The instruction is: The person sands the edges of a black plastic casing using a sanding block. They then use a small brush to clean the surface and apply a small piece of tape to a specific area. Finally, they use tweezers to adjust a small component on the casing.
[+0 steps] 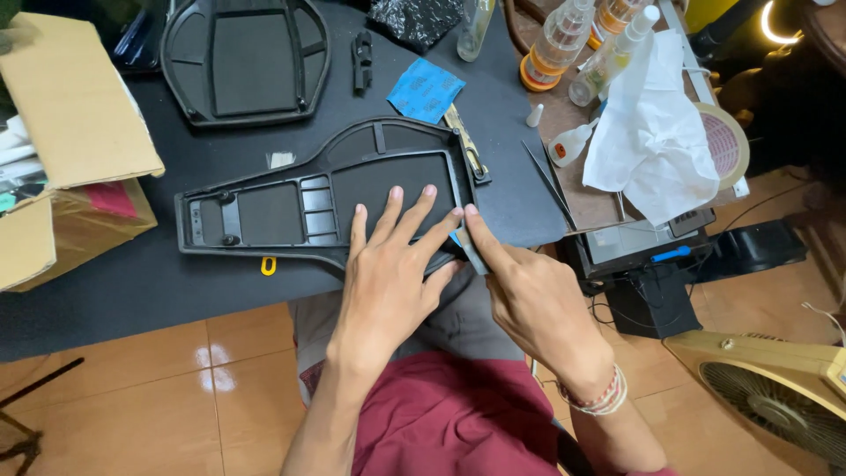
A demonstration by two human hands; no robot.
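Here, values per item:
Panel: black plastic panel (291, 207), flat, ribbed, with a wide rounded end narrowing to a slim end; it lies on the black table (132, 282) at the near edge, in front of the person.
Left hand: left hand (388, 278) lies palm down on the panel's wide end, fingers spread apart and pressing flat; it clamps nothing.
Right hand: right hand (529, 295) sits at the panel's near right corner, fingers together, index finger extended along a small grey strip (474, 256) pinched against that edge.
Strip detail: mostly covered by both hands; its material cannot be told. A trace of blue shows beside it.
Panels counted: two; the second black panel (247, 57) lies farther back, its top cut off by the frame.
Sandpaper: one blue sheet (426, 88), just beyond the near panel.
Bottles: about four clear bottles (564, 40) stand on the brown side surface, partly cropped.
Cloth: one white cloth (652, 132) covers part of a tape roll (727, 141).
Box: one cardboard box (62, 132), left, contents unclear.
Fan: one beige fan (775, 388), lower right, cut off.
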